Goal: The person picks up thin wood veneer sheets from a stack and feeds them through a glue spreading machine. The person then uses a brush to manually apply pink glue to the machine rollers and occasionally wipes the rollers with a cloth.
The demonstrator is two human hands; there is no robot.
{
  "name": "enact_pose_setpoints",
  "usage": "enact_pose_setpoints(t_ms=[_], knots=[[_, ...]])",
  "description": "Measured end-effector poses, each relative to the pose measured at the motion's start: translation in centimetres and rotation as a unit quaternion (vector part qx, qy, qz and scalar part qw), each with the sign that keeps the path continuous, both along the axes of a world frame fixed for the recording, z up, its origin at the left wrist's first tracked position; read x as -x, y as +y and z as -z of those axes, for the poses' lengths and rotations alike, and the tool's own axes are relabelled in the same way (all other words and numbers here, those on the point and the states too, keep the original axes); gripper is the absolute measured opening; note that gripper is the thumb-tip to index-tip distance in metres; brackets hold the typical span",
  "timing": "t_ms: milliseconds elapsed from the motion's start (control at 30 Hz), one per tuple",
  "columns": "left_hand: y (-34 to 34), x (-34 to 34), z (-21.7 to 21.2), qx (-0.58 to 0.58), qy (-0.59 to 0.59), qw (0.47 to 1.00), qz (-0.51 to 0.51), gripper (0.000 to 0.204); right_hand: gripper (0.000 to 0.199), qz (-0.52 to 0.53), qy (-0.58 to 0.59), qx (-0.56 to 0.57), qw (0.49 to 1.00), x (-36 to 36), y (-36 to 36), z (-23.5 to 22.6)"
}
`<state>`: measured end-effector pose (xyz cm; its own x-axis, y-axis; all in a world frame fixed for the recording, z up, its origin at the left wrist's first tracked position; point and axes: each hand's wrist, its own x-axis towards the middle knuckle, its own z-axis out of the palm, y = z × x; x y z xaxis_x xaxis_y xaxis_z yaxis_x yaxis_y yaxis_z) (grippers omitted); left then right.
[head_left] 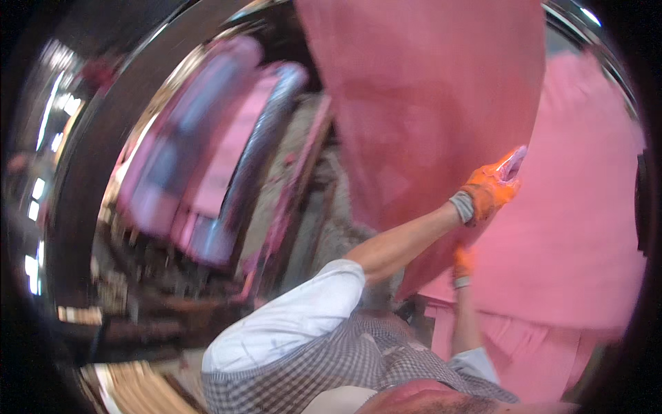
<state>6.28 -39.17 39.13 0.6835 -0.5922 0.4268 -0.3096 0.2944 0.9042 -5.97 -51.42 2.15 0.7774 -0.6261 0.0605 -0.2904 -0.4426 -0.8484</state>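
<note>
One red-pink sheet (427, 103) hangs raised in front of the person, beside one broad, paler pink sheet (572, 207). Of two orange-gloved hands, the left hand (492, 185) is curled closed on the raised sheet's right edge, its forearm slanting up and rightward. The right hand (463, 265) is blurred, low near that sheet, forearm upright; I cannot tell its opening.

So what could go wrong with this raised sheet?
The raised sheet might crease where the left hand grips its edge. Its top runs out of view, so a snag there could be missed. Its lower part could drag on the pink sheets at right and wrinkle them.
</note>
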Motion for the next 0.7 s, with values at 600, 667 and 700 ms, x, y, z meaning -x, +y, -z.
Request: enact_pose_setpoints(t_ms=[600,667,700], knots=[[26.4,5.4,19.3,-0.14,0.164,0.941,-0.261,0.058,0.062,0.257,0.397,0.471,0.745,16.4,-26.8,-16.7],[35.0,5.4,20.6,-0.048,0.263,0.896,-0.354,0.06,0.064,0.218,0.487,0.285,0.796,10.8,-25.1,-17.8],[37.2,6.6,20.3,-0.02,0.285,0.868,-0.406,0.062,0.057,0.202,0.413,0.211,0.863,9.6,-24.9,-15.7]])
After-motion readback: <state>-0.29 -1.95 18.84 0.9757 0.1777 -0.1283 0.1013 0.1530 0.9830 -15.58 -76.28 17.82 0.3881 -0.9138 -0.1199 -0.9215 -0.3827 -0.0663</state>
